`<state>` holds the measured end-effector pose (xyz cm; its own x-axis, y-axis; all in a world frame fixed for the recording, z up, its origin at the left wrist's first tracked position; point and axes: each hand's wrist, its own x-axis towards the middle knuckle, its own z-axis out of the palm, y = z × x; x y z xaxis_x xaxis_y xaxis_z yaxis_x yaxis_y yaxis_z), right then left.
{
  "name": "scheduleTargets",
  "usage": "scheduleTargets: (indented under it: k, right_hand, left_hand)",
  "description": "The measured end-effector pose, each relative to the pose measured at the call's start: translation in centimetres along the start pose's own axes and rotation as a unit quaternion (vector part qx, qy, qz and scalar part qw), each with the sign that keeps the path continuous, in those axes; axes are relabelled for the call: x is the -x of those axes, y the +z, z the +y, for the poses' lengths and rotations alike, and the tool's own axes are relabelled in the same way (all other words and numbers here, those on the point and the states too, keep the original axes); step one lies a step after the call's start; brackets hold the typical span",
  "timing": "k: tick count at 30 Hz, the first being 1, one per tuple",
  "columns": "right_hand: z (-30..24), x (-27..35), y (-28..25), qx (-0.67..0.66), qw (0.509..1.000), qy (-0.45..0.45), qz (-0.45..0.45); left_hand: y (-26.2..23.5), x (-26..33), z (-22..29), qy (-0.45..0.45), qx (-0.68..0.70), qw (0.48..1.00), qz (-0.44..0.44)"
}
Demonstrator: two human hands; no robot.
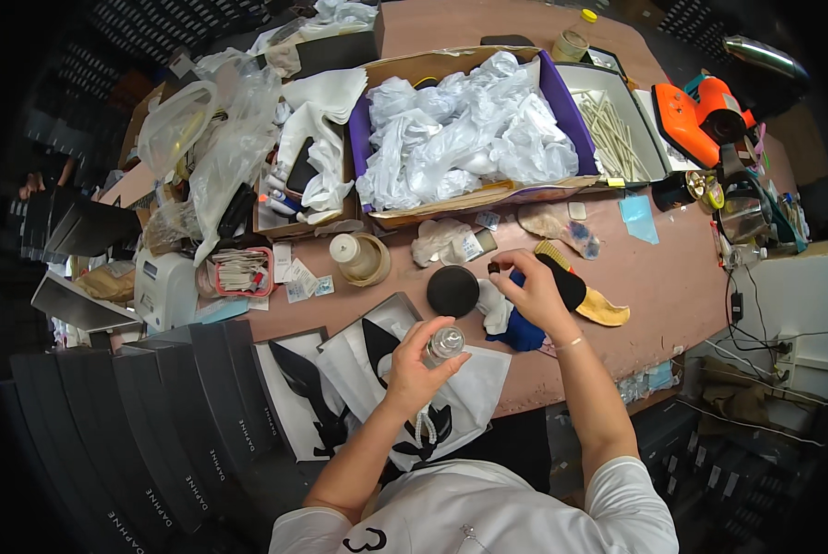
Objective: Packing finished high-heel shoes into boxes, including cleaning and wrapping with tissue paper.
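Note:
My left hand [420,367] is closed around a small clear glass bottle [446,343], its round top facing up. My right hand [536,294] is raised over the table, thumb and fingertips pinched on a small dark cap-like piece [494,269]. Between the hands lies a round black disc or tin [453,292]. Beneath my right hand are a blue cloth [522,334] and a white cloth [497,307]. Close to my left forearm, black pointed shoes [305,377] rest in an open shoebox lined with white tissue paper [474,374].
A purple-edged carton [573,111] full of crumpled white plastic stands behind. Right of it are a box of pale sticks [608,129] and an orange tool [677,125]. A tape roll [368,263] holds a white-capped bottle [344,247]. Dark shoeboxes [146,425] line the left.

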<state>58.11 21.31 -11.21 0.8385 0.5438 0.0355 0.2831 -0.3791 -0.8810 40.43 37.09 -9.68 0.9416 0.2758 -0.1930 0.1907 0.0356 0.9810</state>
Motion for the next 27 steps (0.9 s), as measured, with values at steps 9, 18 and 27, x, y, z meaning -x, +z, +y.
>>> scheduleTargets:
  k: [9,18,27]
  right_hand:
    - [-14.6,5.7,-2.0,0.104,0.946,-0.231,-0.202]
    - [-18.6,9.9,1.6,0.283,0.914,-0.171,-0.234]
    - [-20.1,10.6,3.9,0.25,0.919,-0.205,-0.227]
  left_hand:
    - [-1.6,3.8,3.3,0.083,-0.065,0.994,-0.034]
    - [-4.1,8.6,3.5,0.127,-0.076,0.988,-0.037]
    - [-7.0,10.0,3.9,0.148,-0.089,0.984,-0.035]
